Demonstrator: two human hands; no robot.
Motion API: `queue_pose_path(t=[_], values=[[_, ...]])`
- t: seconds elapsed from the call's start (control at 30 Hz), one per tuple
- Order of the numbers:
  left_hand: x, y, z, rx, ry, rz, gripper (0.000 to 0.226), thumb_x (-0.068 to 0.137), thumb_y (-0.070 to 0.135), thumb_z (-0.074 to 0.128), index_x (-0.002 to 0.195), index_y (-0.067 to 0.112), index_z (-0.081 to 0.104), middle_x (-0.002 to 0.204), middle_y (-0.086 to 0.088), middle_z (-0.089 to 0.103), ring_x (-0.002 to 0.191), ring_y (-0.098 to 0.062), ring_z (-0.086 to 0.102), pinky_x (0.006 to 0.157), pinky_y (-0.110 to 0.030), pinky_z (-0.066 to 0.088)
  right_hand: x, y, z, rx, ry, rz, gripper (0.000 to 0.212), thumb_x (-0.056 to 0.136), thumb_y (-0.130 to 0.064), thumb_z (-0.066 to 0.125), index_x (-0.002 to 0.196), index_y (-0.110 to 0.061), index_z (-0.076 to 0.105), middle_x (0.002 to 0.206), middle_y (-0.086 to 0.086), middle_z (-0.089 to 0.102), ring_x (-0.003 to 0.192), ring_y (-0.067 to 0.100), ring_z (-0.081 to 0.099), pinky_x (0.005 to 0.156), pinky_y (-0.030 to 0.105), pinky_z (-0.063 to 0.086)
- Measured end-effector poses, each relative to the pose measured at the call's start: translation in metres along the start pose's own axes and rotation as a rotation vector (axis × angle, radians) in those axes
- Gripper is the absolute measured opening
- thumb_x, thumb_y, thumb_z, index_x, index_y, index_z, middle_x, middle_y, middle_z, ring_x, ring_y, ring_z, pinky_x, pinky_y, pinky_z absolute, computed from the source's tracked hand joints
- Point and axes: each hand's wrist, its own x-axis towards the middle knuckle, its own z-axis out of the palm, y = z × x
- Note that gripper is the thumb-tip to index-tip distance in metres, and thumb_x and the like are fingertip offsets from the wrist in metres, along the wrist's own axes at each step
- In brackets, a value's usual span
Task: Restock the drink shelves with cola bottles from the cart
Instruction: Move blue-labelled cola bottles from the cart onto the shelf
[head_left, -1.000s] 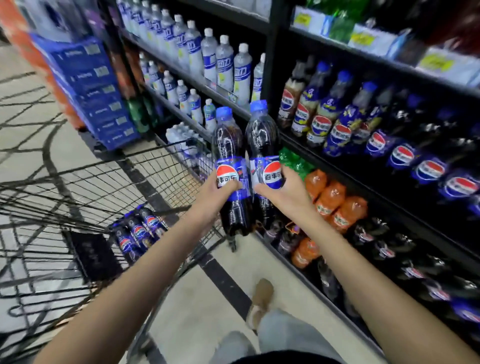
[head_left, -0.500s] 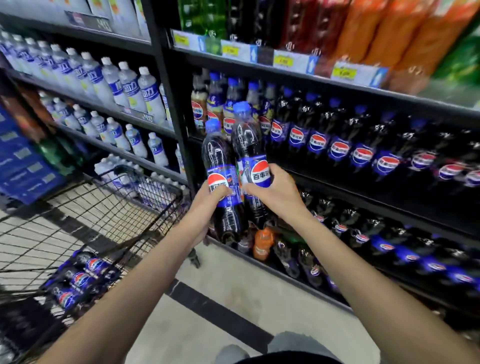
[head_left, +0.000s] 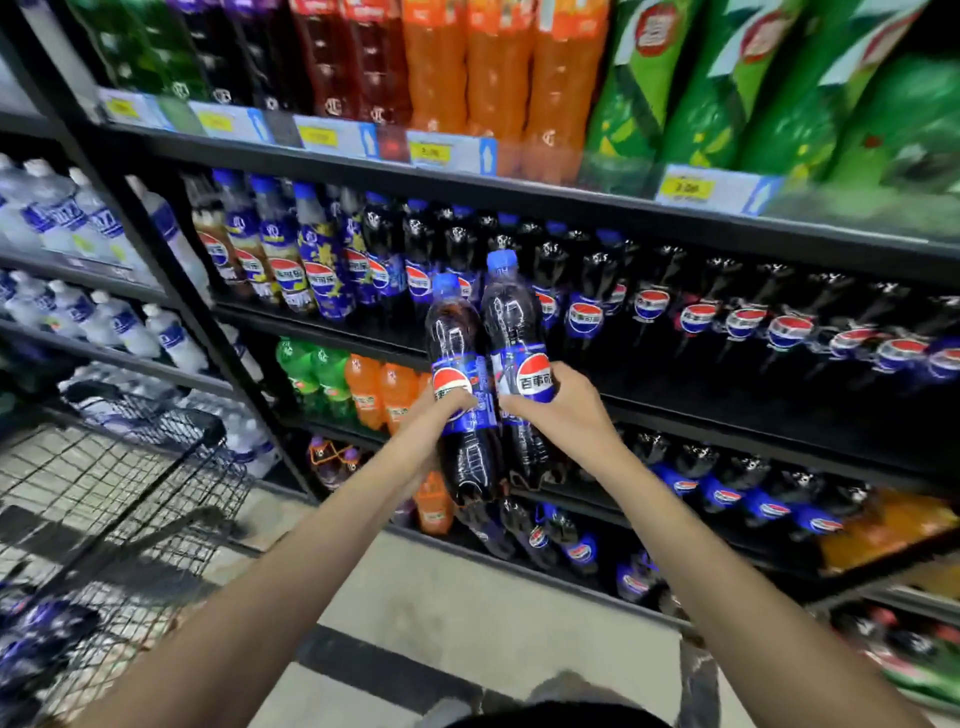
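A single wide-angle view is provided, taken from the person's head and directed forward and down. The drink shelves (head_left: 727, 415) are faced at close range and slightly obliquely, filling the frame from 10 through 3 o'clock. The cart (head_left: 104, 493) is caught at 8 o'clock, the floor (head_left: 467, 597) at 6 o'clock.

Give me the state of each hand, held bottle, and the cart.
left hand, grips left cola bottle
right hand, grips right cola bottle
left cola bottle, capped, roughly upright, held in air
right cola bottle, capped, roughly upright, beside the left one
cart, holds more bottles, blurred
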Motion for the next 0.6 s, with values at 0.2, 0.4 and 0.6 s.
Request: queue_pose_path(t=[0.2, 0.4, 0.6], values=[[0.026, -0.034, 0.094, 0.032, -0.086, -0.097, 0.063, 0.069, 0.026, 0.076, 0.127, 0.01, 0.056, 0.117, -0.014, 0.068, 0.11, -0.03, 0.063, 0.102, -0.048, 0.046, 0.011, 0.061, -0.082, 0.033, 0.033, 0.081, 0.037, 0.069, -0.036, 0.078, 0.1, -0.025, 0.062, 0.096, -0.008, 0.069, 0.089, 0.01, 0.066, 0.085, 0.037, 0.054], [0.06, -0.07, 0.162, 0.124, -0.084, -0.089, 0.046, 0.085, 0.023, 0.071, 0.127, 0.014, 0.054, 0.117, -0.008, 0.068, 0.111, -0.024, 0.063, 0.103, -0.042, 0.045, 0.02, 0.114, -0.142, 0.054, 0.095, 0.163, 0.037, 0.069, -0.032, 0.08, 0.1, -0.025, 0.062, 0.094, -0.009, 0.068, 0.086, 0.008, 0.066, 0.081, 0.034, 0.054], [0.101, -0.071, 0.209, 0.275, -0.112, 0.028, 0.043, 0.083, 0.02, 0.074, 0.118, 0.025, 0.049, 0.103, 0.004, 0.068, 0.087, -0.001, 0.066, 0.07, -0.012, 0.049, 0.036, 0.143, -0.179, 0.123, 0.189, 0.142, 0.039, 0.074, -0.023, 0.08, 0.107, -0.024, 0.06, 0.096, -0.013, 0.068, 0.076, -0.012, 0.061, 0.058, 0.003, 0.043]])
